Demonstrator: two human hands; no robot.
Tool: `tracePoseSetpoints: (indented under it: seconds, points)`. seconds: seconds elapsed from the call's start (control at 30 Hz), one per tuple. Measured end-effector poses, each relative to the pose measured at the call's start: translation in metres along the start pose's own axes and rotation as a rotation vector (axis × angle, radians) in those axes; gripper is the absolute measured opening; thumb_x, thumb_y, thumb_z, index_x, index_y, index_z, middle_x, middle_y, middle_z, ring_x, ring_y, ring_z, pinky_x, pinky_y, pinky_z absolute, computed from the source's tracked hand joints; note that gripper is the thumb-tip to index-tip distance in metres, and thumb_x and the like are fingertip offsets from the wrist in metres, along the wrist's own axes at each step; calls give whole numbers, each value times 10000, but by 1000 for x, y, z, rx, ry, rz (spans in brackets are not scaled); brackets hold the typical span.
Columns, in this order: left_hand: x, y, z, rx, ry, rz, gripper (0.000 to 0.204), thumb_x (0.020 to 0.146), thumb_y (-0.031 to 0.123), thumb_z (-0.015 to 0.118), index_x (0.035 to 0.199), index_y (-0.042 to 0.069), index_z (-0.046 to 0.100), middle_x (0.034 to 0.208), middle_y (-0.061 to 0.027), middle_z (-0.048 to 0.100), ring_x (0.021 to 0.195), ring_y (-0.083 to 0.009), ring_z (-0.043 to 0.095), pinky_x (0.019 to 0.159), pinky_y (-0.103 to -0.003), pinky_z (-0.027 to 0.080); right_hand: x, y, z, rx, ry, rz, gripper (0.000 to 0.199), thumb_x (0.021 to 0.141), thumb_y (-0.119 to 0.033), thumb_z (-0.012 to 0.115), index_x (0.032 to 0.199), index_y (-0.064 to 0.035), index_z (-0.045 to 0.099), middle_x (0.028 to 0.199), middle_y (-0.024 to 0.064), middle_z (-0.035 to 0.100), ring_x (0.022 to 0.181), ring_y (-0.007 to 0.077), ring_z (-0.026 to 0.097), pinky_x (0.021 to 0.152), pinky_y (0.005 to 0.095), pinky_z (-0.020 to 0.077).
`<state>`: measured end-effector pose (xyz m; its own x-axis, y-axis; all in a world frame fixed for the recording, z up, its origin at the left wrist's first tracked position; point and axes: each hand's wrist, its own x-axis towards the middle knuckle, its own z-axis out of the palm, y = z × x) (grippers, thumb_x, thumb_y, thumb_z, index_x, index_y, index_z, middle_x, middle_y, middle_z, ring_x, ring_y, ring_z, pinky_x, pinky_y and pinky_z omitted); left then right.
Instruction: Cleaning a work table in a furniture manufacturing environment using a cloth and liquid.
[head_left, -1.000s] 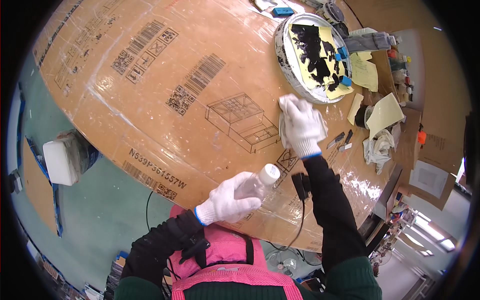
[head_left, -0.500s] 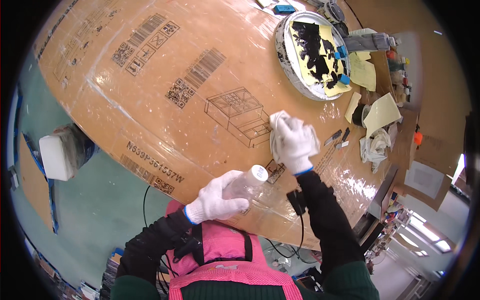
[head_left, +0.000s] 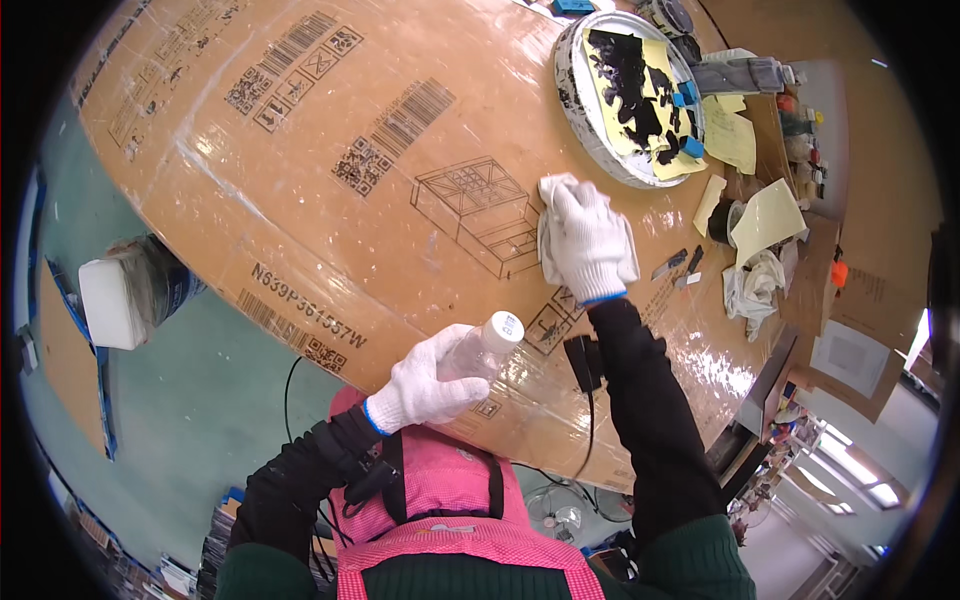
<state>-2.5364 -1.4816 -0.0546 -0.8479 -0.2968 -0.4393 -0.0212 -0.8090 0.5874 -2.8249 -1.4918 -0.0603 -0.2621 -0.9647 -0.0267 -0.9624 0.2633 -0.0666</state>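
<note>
My left hand (head_left: 425, 383), in a white knit glove, is wrapped round a clear plastic bottle (head_left: 468, 357) with a white cap (head_left: 503, 331). The bottle is tilted, its cap toward the middle of the table, above the near edge. My gloved right hand (head_left: 590, 238) is closed on a white cloth (head_left: 547, 240) pressed to the table (head_left: 400, 280), beside a printed line drawing. Folds of the cloth show on both sides of the hand; the fingertips are hidden.
At the far right stands a round white tub (head_left: 575, 100) with black-smeared yellow sheets (head_left: 655, 60) and blue blocks (head_left: 691, 147) on top. Small cutters (head_left: 670, 265), a crumpled rag (head_left: 752, 290) and yellow paper (head_left: 768, 220) lie to the right. A white jug (head_left: 112, 305) stands beyond the left edge.
My right hand has shifted slightly away from me with the cloth. My left hand and the bottle have moved a little to the left and up.
</note>
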Motion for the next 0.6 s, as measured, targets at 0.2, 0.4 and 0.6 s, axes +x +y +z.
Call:
tracePoseSetpoints:
  seconds: [0.2, 0.4, 0.6]
  points:
    - [-3, 4, -1, 170, -6, 82, 611, 822, 160, 807, 1344, 13, 526, 1206, -45, 641, 1130, -128, 589, 1019, -334, 473, 1, 6, 1, -90, 12, 2, 303, 857, -187, 657, 1159, -178, 632, 1079, 87, 604, 994, 322, 619, 813, 456, 488]
    - [-2, -3, -18, 137, 7, 100, 618, 835, 183, 813, 1353, 19, 519, 1194, -46, 640, 1119, -132, 590, 1016, -328, 470, 19, -1, 0, -65, 38, -50, 275, 883, -172, 633, 1158, -176, 639, 1055, 105, 628, 977, 339, 643, 808, 464, 512]
    - [-8, -3, -18, -16, -52, 54, 624, 845, 193, 807, 1358, 13, 501, 1156, -37, 640, 1100, -126, 588, 1019, -329, 465, 47, 3, 0, -104, 134, 27, 242, 915, -166, 582, 1146, -105, 617, 1046, 145, 642, 926, 374, 658, 776, 506, 521]
